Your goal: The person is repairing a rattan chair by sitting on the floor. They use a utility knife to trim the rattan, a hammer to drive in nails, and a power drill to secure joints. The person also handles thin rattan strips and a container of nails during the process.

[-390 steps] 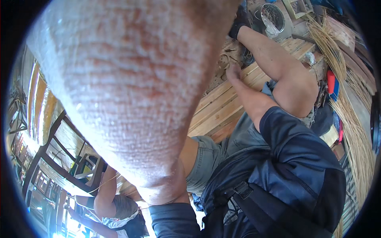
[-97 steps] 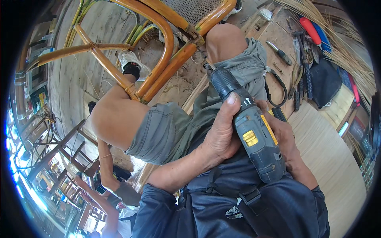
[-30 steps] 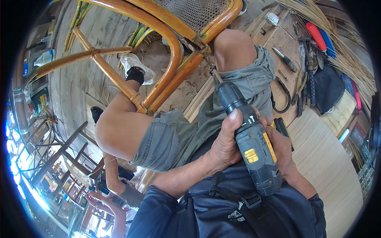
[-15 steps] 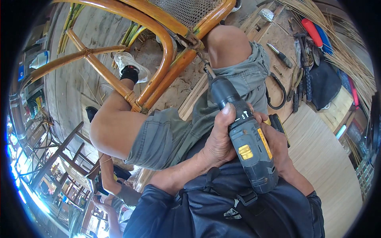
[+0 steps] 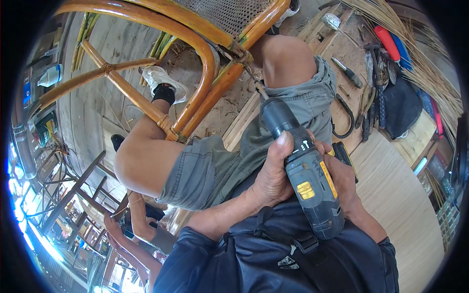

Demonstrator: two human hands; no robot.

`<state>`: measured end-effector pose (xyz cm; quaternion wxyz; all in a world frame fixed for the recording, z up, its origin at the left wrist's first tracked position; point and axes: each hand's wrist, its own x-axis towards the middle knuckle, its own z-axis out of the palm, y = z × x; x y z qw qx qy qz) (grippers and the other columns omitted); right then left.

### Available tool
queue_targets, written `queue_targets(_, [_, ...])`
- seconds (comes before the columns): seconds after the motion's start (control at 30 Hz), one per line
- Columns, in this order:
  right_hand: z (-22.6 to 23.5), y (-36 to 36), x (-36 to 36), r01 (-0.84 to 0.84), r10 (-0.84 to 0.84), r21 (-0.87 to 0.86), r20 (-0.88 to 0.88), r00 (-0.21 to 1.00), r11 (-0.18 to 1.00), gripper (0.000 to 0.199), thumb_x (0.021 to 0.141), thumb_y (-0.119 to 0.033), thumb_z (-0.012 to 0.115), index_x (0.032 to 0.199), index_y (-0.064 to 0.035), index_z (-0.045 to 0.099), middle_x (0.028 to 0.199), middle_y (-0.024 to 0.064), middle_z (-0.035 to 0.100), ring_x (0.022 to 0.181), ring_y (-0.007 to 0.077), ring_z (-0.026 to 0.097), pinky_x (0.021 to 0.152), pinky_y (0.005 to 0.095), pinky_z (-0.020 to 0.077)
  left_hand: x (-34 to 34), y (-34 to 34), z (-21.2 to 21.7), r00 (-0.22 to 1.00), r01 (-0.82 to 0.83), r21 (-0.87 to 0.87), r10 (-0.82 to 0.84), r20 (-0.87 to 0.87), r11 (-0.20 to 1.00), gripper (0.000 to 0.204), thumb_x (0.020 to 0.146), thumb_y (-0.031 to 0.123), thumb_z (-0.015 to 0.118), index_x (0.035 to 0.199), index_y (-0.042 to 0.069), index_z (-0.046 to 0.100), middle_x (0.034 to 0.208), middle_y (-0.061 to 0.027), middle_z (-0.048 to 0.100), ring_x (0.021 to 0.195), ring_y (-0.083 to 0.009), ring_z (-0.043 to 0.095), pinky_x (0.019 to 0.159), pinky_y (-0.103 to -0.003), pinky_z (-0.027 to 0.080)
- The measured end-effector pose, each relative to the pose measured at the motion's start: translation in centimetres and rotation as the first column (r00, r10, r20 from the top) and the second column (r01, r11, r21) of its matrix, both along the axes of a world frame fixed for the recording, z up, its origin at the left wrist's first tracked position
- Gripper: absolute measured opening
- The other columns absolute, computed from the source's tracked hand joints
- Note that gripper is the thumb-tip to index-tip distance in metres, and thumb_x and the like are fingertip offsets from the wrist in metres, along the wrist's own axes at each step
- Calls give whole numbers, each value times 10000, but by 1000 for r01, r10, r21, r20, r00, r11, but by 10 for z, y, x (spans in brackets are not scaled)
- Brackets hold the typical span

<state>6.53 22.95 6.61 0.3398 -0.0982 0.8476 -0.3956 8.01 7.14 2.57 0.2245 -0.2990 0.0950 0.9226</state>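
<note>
A black and yellow cordless drill [image 5: 312, 185] is held before my waist, its chuck and bit aimed away from me. My left hand [image 5: 276, 168] wraps round the drill's near-left side, thumb lying along the collar behind the chuck. On the other side, my right hand [image 5: 337, 171] grips the drill, with most of the handle hidden by its body. The bit reaches up to the corner joint of a varnished rattan chair [image 5: 195, 105], by the end of its bound rails. Whether the tip is inside the joint I cannot make out. A woven mesh panel [image 5: 227, 17] fills part of the chair frame.
A round wooden board [image 5: 393, 195] lies to my right. Beyond it are a knife [image 5: 347, 72], a black curved strap [image 5: 344, 117], red-handled tools [image 5: 387, 41] and bundled cane strips [image 5: 415, 44]. At lower left, another person's arms [image 5: 124, 239] are near dark chair frames.
The drill and both my hands sit slightly lower and to the right, as does much of the scene. The other person's arms at lower left have moved up. My grip is the same.
</note>
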Motion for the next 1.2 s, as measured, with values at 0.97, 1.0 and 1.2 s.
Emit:
queue_targets(0.97, [27, 40, -11, 22, -57, 312, 103, 993, 950, 404, 811, -188, 672, 1158, -7, 573, 999, 126, 656, 866, 254, 654, 775, 355, 511, -3, -61, -1, 852, -89, -988, -503, -143, 130, 764, 821, 462, 612, 1307, -73, 363, 1320, -228, 417, 1271, -339, 364, 1066, -442, 279])
queue_targets(1.0, [26, 51, -7, 39, -71, 380, 70, 995, 924, 408, 816, -185, 671, 1169, -9, 567, 1018, 121, 650, 888, 246, 647, 795, 356, 507, -12, -69, -7, 861, -150, -910, -503, 71, -386, 779, 777, 332, 699, 1329, -73, 328, 1366, -256, 368, 1298, -400, 319, 1069, -454, 266])
queue_targets(1.2, [6, 96, -2, 82, -32, 70, -533, 845, 994, 517, 809, -135, 677, 1275, -9, 492, 1170, 114, 573, 1069, 191, 556, 915, 346, 441, -15, -84, -54, 909, -12, -419, -184, 374, -908, 672, 714, 186, 722, 1305, 121, 408, 1377, -149, 371, 1283, -370, 333, 1054, -539, 253])
